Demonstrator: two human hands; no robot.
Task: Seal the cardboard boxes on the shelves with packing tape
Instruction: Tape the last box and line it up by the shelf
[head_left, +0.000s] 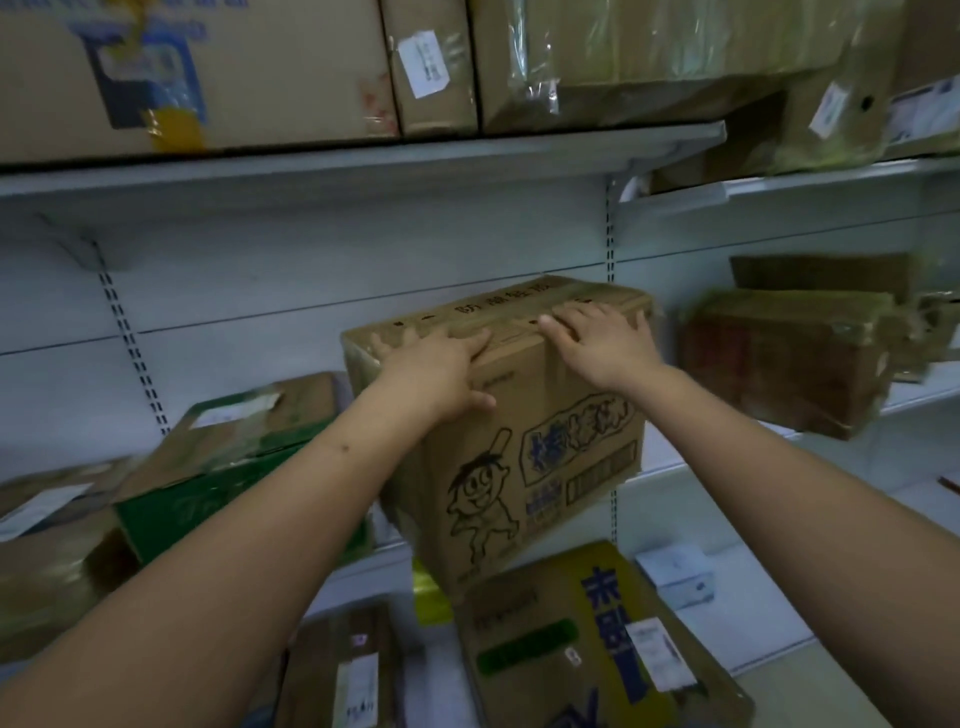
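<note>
Both hands flat on top of cartoon-printed cardboard box (524, 426) on middle shelf (727, 467). Left hand (441, 364) fingers spread, thumb over front edge; right hand (602, 338) fingers straight. Tape strip along top seam, possibly, blurred.

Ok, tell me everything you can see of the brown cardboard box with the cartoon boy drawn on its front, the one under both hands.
The brown cardboard box with the cartoon boy is corrugated and stands upright but turned at an angle, on the white metal shelf. Its front carries a black line drawing of a capped figure and blue lettering; black characters run along the top. The top flaps are closed, with glossy clear tape along the seam. The left hand and right hand press flat on the top.
</note>
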